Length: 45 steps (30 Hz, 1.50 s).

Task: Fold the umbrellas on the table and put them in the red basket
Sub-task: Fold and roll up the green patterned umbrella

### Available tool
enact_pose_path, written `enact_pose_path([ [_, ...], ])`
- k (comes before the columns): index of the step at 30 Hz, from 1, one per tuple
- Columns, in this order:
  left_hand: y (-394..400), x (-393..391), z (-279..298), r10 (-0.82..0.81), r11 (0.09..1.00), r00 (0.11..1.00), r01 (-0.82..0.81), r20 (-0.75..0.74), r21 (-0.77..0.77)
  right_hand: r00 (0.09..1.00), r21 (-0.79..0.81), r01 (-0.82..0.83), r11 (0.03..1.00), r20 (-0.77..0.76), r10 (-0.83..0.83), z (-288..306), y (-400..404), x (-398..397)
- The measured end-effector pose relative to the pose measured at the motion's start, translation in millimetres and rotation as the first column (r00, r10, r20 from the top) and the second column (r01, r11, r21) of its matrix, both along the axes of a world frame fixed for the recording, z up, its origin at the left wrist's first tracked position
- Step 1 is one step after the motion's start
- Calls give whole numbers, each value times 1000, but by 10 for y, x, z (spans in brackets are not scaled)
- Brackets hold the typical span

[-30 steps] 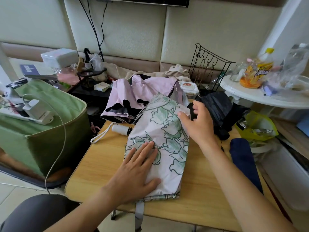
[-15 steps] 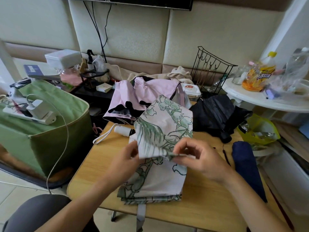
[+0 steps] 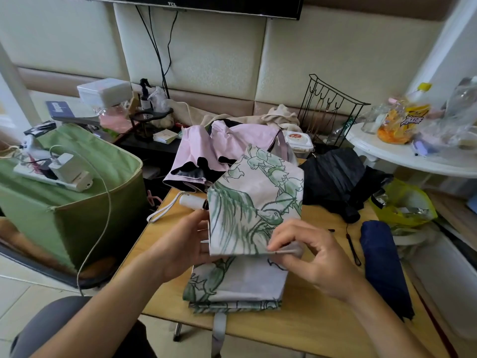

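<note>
Right hand point(image 3: 313, 257) pinching folded lower edge of floral umbrella point(image 3: 247, 220) at frame centre; left hand point(image 3: 184, 244) gripping its left edge. Canopy lying on wooden table point(image 3: 309, 321). Pink umbrella point(image 3: 219, 148) lying behind, black umbrella point(image 3: 335, 177) centre right, navy umbrella point(image 3: 384, 267) lower right.

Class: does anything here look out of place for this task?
Yes. No red basket is in view; the only large container is a green bin left of the table, with a power strip lying across it.
</note>
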State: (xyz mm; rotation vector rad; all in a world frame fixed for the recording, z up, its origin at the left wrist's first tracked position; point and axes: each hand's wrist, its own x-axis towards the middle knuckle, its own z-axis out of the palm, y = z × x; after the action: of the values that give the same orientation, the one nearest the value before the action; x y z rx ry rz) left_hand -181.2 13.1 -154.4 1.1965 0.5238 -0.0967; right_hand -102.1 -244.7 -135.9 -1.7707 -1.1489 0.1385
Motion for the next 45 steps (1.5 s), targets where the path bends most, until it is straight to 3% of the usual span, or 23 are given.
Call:
enact_pose_path([
  [4,84,25,1,82,993,997,-83,7,81,994,-123,-39,992,97,51,-43,16,-66],
  [6,102,32,11,108,994,994,-108,14,0,984,-184,-42,982,163,73,-93,34,-88],
  [8,101,34,11,40,995,999,-38,15,-93,968,-226,-41,973,234,95,-145,63,-102],
  [11,52,19,15,-113,990,992,109,48,85,941,-252,-10,968,325,94,-175,84,-106],
  [13,67,44,-33,-34,991,999,33,12,129,926,-281,46,958,371,65,-164,50,-77],
  [16,100,44,-75,58,996,998,-60,27,73,889,-286,170,943,458,-21,-180,-17,0],
  [18,61,36,-60,153,982,982,-164,109,98,871,-208,224,952,482,-99,-203,-22,30],
  [19,20,28,-47,218,947,957,-254,190,196,861,-161,241,957,490,-134,-211,-18,37],
  [20,-13,-1,-29,270,850,909,-380,316,366,854,-119,254,960,494,-165,-215,-10,38],
  [21,-42,-45,13,266,671,834,-520,484,528,849,-81,263,961,492,-191,-216,7,34],
  [22,-65,-102,81,180,475,742,-640,646,604,847,-42,268,963,486,-215,-211,33,20],
  [23,-96,-159,168,28,335,657,-716,753,612,842,2,267,964,486,-235,-201,67,5],
  [24,-153,-207,254,-153,257,606,-738,781,624,839,44,262,964,484,-250,-193,102,-11],
  [26,-273,-209,326,-467,135,600,-678,650,723,836,106,264,959,471,-282,-186,168,-45],
  [29,-440,-96,248,-621,-48,642,-603,449,796,830,151,281,948,459,-319,-181,197,-85],
  [33,-371,-2,266,-537,54,662,-591,523,805,852,93,343,935,389,-351,-193,161,-37],
  [37,-254,45,307,-526,-69,742,-524,416,849,809,75,413,908,427,-403,-250,154,88],
  [40,-324,90,355,-586,-65,722,-493,367,868,815,66,405,912,427,-393,-247,178,103],
  [42,-388,139,394,-618,4,683,-493,390,870,825,61,397,916,413,-386,-231,176,106],
  [45,-403,216,403,-569,198,676,-441,469,875,855,83,386,919,341,-391,-190,136,147],
])
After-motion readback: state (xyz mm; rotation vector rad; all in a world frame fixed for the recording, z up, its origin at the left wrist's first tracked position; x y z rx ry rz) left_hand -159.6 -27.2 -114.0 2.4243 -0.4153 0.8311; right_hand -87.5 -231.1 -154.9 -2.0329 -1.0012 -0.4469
